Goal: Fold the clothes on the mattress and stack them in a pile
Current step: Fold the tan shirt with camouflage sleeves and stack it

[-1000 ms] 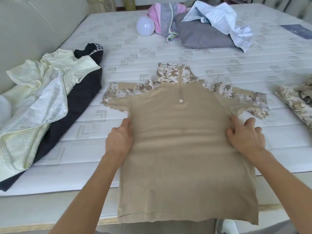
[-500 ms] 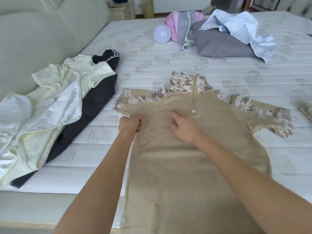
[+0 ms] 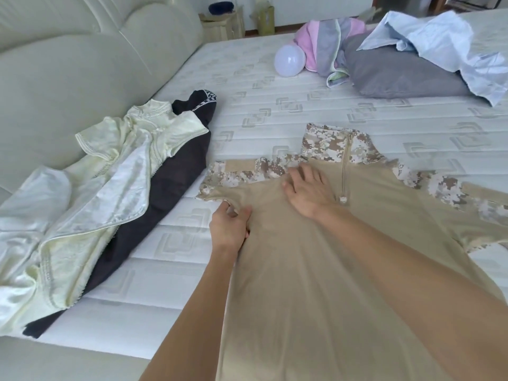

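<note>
Shirt [image 3: 316,270], tan with camouflage sleeves and collar, lies spread flat and face up on the mattress [image 3: 275,105]. Left hand [image 3: 230,226] has its grip pinched on the fabric just under the left sleeve. Right hand [image 3: 309,189] lies flat with straight fingers on the chest beside the zipper [image 3: 345,166], holding nothing. A cream garment [image 3: 96,193] and a dark garment [image 3: 165,193] lie to the left.

You'll find no readable text, label, brand, number or sign on anything in view here, garments and bedding included.
</note>
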